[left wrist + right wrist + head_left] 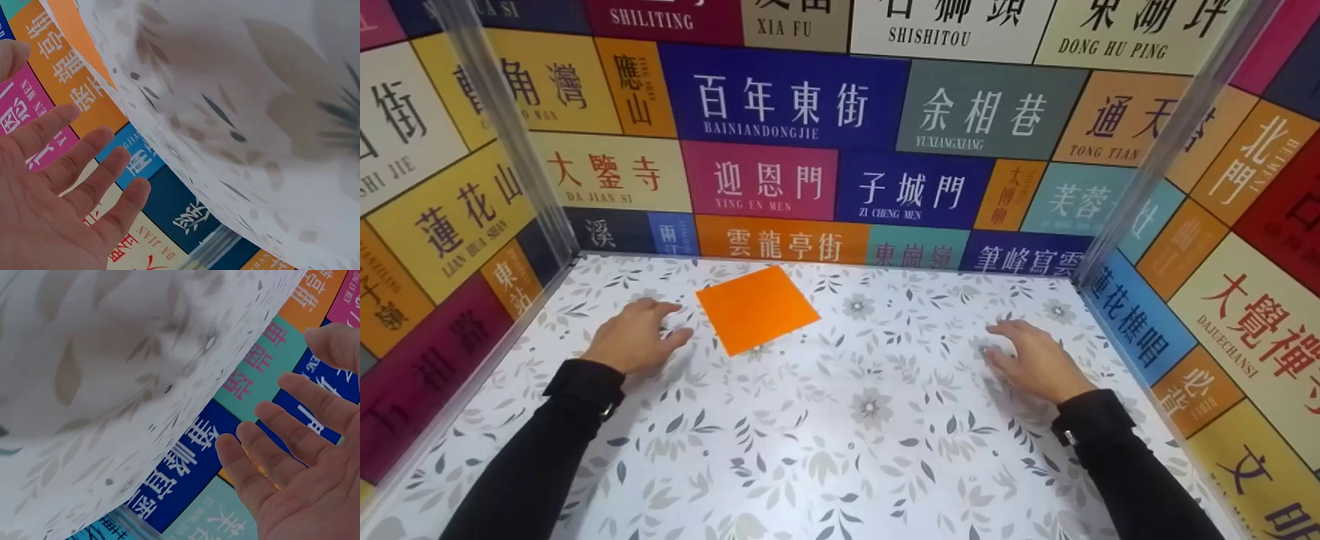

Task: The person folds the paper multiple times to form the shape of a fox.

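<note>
An orange square of paper (pixel 757 310) lies flat on the leaf-patterned white tabletop (pixel 810 465), turned at an angle. Just left of it is my left hand (pixel 636 335), fingers loosely bent and holding nothing. In the left wrist view the fingers of the left hand (pixel 67 174) are spread, and a strip of the orange paper (pixel 76 34) shows at the top. Over the right part of the table, well apart from the paper, hovers my right hand (pixel 1035 360). The right wrist view shows that right hand (pixel 304 450) with relaxed, parted fingers and nothing in them.
Behind the table stands a back wall (pixel 787 97) covered in coloured name signs. Similar side walls enclose the left (pixel 442 225) and right (pixel 1222 285). Clear corner strips (pixel 514 127) join the walls. Black bands sit round both wrists.
</note>
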### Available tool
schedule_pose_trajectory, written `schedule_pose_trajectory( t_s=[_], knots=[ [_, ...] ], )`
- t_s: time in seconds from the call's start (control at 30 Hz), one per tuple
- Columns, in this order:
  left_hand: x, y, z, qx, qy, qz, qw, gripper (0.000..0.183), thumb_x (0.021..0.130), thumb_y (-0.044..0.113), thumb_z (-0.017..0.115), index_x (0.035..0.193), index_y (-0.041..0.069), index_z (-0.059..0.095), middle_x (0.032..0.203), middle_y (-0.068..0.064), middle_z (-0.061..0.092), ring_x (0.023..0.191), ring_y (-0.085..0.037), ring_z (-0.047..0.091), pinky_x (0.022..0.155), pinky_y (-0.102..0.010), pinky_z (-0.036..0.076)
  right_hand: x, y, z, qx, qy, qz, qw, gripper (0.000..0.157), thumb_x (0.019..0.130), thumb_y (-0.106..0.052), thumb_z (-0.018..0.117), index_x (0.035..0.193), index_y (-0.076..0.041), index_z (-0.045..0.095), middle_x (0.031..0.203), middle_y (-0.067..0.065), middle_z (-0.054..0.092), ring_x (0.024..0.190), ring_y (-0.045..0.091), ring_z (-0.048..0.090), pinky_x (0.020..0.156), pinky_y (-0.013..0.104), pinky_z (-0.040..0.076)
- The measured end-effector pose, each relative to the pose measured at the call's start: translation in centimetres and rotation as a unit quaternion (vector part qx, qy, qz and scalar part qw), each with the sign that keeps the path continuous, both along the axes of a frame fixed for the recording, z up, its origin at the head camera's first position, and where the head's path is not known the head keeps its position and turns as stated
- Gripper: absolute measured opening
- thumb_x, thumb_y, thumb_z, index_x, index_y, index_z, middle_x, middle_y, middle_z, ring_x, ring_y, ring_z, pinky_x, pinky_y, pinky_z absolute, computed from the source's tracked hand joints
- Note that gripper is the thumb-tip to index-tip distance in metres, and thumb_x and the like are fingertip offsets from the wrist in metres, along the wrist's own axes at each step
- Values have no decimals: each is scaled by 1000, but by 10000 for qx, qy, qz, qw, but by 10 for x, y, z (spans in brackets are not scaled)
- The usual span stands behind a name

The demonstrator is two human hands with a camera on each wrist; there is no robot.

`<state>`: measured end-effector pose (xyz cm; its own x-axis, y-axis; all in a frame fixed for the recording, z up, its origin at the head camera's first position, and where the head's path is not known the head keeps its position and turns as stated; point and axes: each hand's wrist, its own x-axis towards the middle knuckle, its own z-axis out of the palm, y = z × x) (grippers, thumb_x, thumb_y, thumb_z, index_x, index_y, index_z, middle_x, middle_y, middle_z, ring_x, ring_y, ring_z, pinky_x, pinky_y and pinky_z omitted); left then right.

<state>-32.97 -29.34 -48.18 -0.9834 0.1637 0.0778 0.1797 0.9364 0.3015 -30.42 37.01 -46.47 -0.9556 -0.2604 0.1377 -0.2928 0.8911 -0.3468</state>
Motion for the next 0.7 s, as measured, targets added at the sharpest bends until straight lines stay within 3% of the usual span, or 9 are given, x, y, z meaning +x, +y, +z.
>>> schedule_pose_trajectory(
  t_s=[0.37, 0.7],
  knots=[
    [-13, 39, -2, 109, -55, -280, 9995, 66, 113, 51, 69, 164, 9, 66, 162, -29, 65, 146, -51, 65, 121, -75, 56, -4, -31, -2, -77, 218, 289, 9993, 46, 115, -22, 72, 157, -3, 70, 167, 30, 63, 156, 57, 58, 133, 75, 44],
    [-30, 69, -10, 182, -156, -526, 9983, 62, 115, 46, 68, 162, 7, 66, 168, -27, 62, 154, -50, 61, 126, -73, 53, -9, -60, -3, -284, 504, 666, 9961, 45, 113, -20, 74, 154, -1, 72, 163, 29, 66, 154, 55, 62, 132, 73, 46]
  ],
)
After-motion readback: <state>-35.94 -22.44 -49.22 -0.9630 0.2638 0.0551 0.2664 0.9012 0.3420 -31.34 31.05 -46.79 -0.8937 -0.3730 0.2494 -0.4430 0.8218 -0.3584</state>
